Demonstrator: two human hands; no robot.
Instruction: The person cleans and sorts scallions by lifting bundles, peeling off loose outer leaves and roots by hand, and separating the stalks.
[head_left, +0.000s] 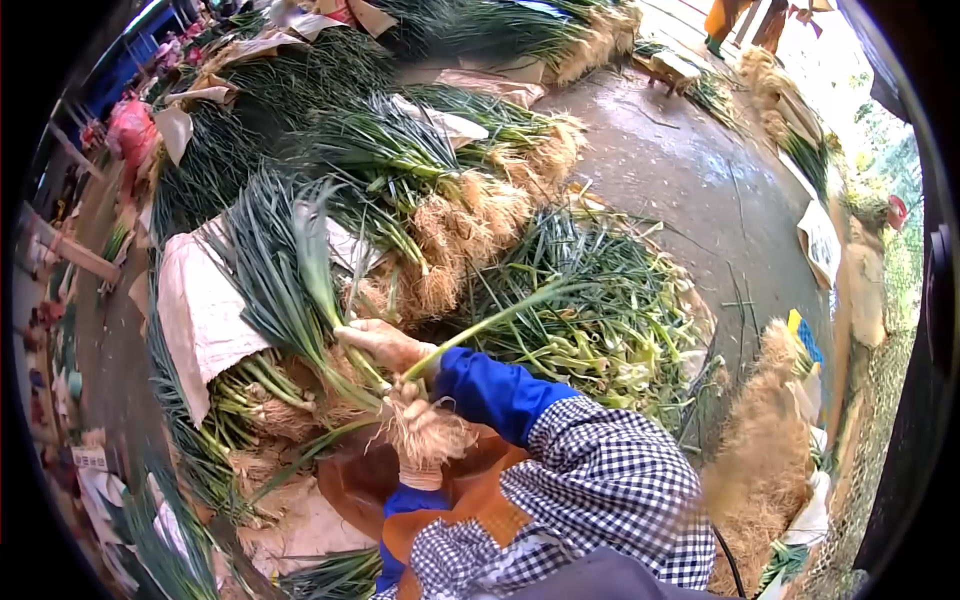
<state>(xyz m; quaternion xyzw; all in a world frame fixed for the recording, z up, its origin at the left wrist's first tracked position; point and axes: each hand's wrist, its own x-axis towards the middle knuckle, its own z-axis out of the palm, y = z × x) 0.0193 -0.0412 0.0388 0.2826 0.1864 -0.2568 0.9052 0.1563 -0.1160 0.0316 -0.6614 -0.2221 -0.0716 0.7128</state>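
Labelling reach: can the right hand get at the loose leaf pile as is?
Probably yes: the loose leaf pile lies open beside the blue sleeve, only one long stalk crossing in front, though the right hand seems busy gripping green stalks.

Single head-worn view, wide fisheye, dark curved border. Faces forward and steeply down over wearer's own checked sleeve (625, 455). Right hand (390, 345) and green onions (318, 280) close, left of centre; wet floor (690, 150) farther off, toward top.

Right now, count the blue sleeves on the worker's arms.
2: the right sleeve, up and right of the held roots; the left sleeve, below them, partly hidden.
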